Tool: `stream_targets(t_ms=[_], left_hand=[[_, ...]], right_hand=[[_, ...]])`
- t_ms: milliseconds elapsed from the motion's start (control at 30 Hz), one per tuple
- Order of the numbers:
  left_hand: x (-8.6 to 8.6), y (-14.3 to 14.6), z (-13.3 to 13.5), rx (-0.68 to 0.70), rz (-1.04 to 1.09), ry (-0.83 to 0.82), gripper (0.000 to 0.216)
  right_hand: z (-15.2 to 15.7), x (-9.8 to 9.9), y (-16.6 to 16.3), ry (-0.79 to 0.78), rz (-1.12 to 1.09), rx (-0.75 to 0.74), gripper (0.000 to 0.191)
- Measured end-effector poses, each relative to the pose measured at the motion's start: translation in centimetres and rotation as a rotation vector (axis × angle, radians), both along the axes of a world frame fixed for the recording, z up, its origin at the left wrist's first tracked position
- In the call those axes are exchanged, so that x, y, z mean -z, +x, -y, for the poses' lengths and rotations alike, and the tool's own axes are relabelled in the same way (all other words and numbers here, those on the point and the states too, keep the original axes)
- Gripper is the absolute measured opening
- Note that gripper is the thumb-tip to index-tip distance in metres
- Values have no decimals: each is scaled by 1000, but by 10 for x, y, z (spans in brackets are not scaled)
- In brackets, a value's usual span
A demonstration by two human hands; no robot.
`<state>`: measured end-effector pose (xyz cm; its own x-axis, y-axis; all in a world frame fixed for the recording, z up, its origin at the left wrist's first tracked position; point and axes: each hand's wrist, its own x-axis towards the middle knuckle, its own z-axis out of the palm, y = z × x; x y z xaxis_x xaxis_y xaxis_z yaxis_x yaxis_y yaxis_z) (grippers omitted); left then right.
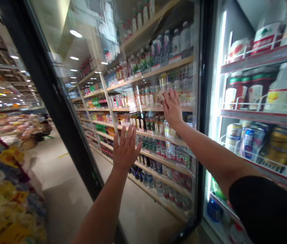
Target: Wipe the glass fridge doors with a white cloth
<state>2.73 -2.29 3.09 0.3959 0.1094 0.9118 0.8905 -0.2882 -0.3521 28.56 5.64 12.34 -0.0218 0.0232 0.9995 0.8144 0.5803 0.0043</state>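
A glass cooler door with a black frame [201,142] stands swung out in front of me. My right hand [172,110] presses a crumpled pale cloth [160,96] against the pane, its fingers stretched over it. Lower and further left, my left hand [125,150] is spread with fingers apart, at the glass and holding nothing; whether the palm touches the pane I cannot tell. Shelves of bottles [147,98] show in the pane; I cannot tell how much is reflection.
The lit cooler's wire-fronted shelves [262,118] hold bottles and cans close on my right. At the lower left, a display of yellow packages [11,193] stands beside the pale aisle floor [62,189]. Blurred store goods [11,125] lie further back.
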Motion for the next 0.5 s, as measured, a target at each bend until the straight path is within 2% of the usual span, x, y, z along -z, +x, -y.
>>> stream_targets(t_ms=[33, 100, 167, 233, 300, 400, 433, 500], left_hand=[[0, 0, 0, 0, 1, -3, 78], [0, 0, 0, 8, 3, -8, 78], [0, 0, 1, 27, 7, -21, 78], [0, 0, 1, 48, 13, -34, 78], [0, 0, 0, 49, 14, -32, 78], [0, 0, 0, 18, 6, -3, 78], [0, 1, 1, 4, 2, 3, 78], [-1, 1, 2, -23, -2, 3, 78]], right_hand=[[-2, 3, 2, 6, -42, 0, 47], [0, 26, 1, 16, -28, -15, 49], [5, 57, -1, 36, 89, -25, 51], [8, 72, 0, 62, 227, -7, 51], [6, 62, 7, 56, 268, 24, 51], [-3, 30, 21, 25, 65, 83, 50], [-5, 26, 24, 19, -15, 95, 50], [-5, 35, 25, 2, -88, 98, 49]])
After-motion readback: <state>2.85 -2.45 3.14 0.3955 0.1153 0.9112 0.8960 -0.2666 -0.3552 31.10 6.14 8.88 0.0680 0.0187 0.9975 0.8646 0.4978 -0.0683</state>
